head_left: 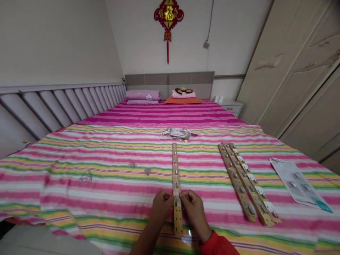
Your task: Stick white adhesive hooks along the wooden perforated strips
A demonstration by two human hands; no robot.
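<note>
Head view from my station: left hand [162, 207] and right hand [193, 212] pinch in on a metal fitting [177, 202] on a narrow pale wooden strip [175, 166], its long axis running away from me between them on a pink-striped bedspread [106, 191]. Three similar wooden strips [245, 180] lie nearby to the right; open cloth stretches left.

A wooden strip [174, 170] on the bedspread [106, 198] between my left hand [162, 209] and right hand [193, 212], three more strips [243, 184] beside it on the right, a flat packet [299, 184] past those, a small heap of packets [176, 133] ahead, pillows [142, 95] by the headboard [170, 79], a wardrobe [289, 71] along the right
</note>
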